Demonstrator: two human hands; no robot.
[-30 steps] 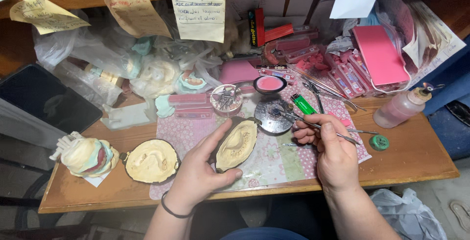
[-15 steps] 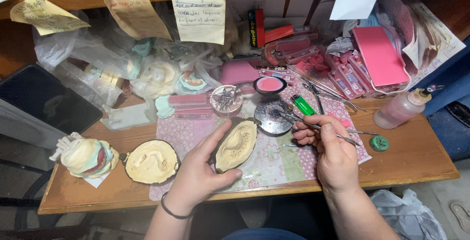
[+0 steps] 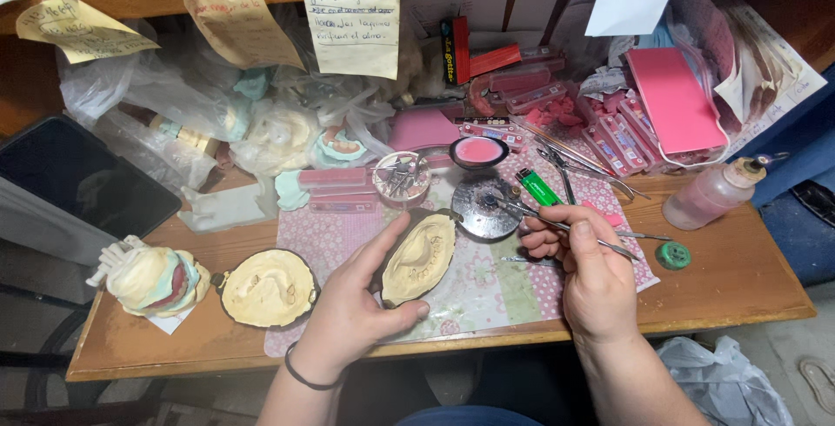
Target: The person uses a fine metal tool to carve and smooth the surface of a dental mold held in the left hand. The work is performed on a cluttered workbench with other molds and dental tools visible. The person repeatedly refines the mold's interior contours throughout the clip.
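left hand grip: left hand (image 3: 352, 309) is wrapped around a cream dental cast (image 3: 420, 258) in its dark oval tray, thumb along the near edge and fingers up the left side, so it's grasping that, tilted up a bit off the tabletop (image 3: 739, 282)

right hand grip: right hand (image 3: 581, 262) is pinched shut on a thin metal instrument (image 3: 557, 224), held like a pen, with the tip out over the round metal dish (image 3: 487, 207)

where the cast is: middle of the pink patterned mat (image 3: 496, 291), just left of the right hand, and the 2 hands sit close but don't touch

just past the tool: green lighter (image 3: 538, 187) beside the metal dish, small black bowl of pink stuff (image 3: 477, 151) right behind it, and a little clear pot of burs (image 3: 401, 177) to the left

left of the hands: a 2nd cream cast (image 3: 267, 288) lying flat at the mat's edge, then a plaster model with pink and teal parts (image 3: 156, 278) near the tabletop's left end

right side: green cap (image 3: 672, 255) near the right hand, squeeze bottle of pink liquid (image 3: 717, 191) further back

back row: pink wax sheets (image 3: 674, 100), red boxes, bagged models, handwritten paper notes (image 3: 351, 19) hanging off the shelf

far left: dark tablet (image 3: 78, 178)
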